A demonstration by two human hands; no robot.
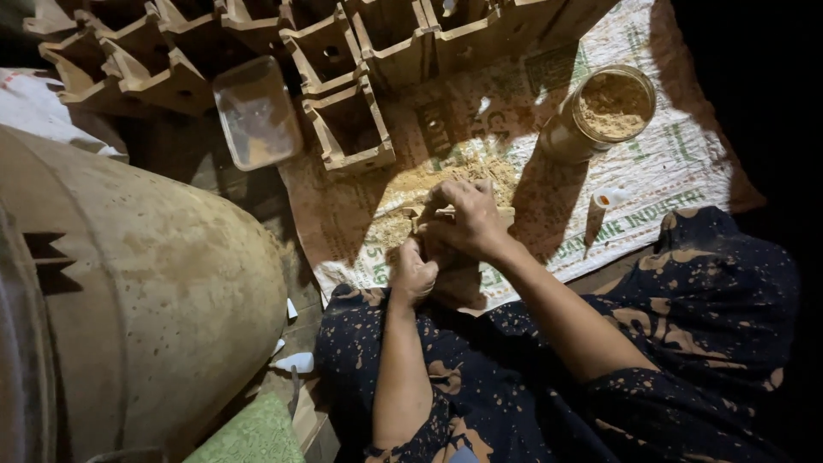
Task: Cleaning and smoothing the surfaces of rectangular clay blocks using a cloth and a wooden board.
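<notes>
Both hands work a small wooden mould (463, 216) on the woven sack (669, 163) spread on the floor, approx centre of view. Right hand (467, 223) lies over the mould's top, fingers curled down, pressing/gripping it. Left hand (414, 273) is clenched at the mould's near end, at 7 o'clock from the right; what it grips is hidden.

Risks, as I judge them:
- Loose powder pile (446, 180) at 12 o'clock, touching the mould: a hard push scatters it off the sack.
- Open jar of powder (604, 111) at 2 o'clock, near: right elbow swinging out could tip it.
- Small white bottle (610, 197) at 3 o'clock lies loose; could roll.
- Stacked empty moulds (347, 129) & clear plastic tub (255, 111) at 11 o'clock: reach across could topple them.
- Light is poor, fingers may get pinched.
</notes>
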